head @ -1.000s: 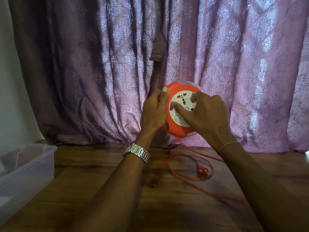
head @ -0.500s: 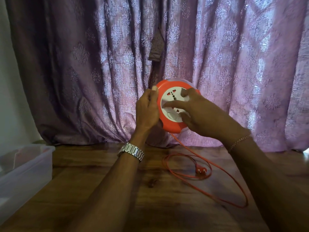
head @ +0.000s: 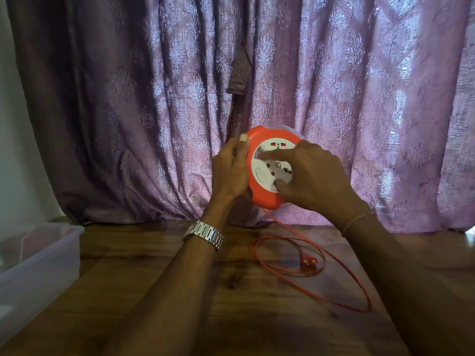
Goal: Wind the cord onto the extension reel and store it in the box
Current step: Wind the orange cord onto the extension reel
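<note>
Both hands hold an orange extension reel (head: 267,199) aloft at frame center, before a purple curtain (head: 359,98).

The left hand (head: 230,173) clamps its rim; right hand (head: 316,181) fingers spread on the white socket face. Orange cord (head: 341,268) loops below on the wooden table (head: 180,291); clear box (head: 38,265) lower left.

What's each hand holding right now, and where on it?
The left hand grips the reel by its orange left rim, held above the table. The right hand has its fingers on the white socket face.

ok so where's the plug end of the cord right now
In the head view the plug lies on the wooden table, right of centre, inside the loose cord loop, below the reel and near the right forearm.
</note>
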Tool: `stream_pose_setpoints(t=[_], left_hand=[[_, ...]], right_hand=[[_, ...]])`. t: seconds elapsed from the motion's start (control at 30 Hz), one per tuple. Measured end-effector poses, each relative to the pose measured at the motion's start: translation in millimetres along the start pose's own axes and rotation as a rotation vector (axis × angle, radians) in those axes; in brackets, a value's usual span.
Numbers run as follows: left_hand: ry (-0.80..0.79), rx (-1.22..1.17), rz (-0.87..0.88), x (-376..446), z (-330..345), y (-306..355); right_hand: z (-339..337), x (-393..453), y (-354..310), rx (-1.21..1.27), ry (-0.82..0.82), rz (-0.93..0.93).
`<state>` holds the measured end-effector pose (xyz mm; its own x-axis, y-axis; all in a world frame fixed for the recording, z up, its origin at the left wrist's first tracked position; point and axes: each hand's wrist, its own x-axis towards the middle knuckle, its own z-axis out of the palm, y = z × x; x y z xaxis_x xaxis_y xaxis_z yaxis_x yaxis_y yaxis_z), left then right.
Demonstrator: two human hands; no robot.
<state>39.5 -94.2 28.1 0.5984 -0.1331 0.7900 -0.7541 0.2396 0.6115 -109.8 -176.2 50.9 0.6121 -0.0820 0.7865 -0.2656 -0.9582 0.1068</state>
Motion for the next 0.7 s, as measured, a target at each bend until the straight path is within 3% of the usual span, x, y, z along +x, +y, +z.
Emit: stream_pose_setpoints(t=[0.17,0.33,0.43,0.57,0.7], left_hand=[[0.012,-0.009,-0.012,2.0,-0.5,-1.0],[-0.003,0.017,0.001,0.3,0.4,-3.3],[0.001,0.007,-0.007,1.3,-0.4,-3.7],[0.012,-0.009,-0.023,1.9,-2.1,-2.8],[0.032,-0.041,-0.016,2.5,-5.1,-4.2]], right_hand=[[5.5,3.3,-3.0,0.139,0.168,0.218],[16.2,5.2,-0.2,0.135,0.143,0.212],[12.8,3.9,0.8,-0.005,0.15,0.197],[2.8,5.1,2.4,-0.047,0.21,0.099],[-2.5,7.0,10.3,0.053,-0.008,-0.154]])
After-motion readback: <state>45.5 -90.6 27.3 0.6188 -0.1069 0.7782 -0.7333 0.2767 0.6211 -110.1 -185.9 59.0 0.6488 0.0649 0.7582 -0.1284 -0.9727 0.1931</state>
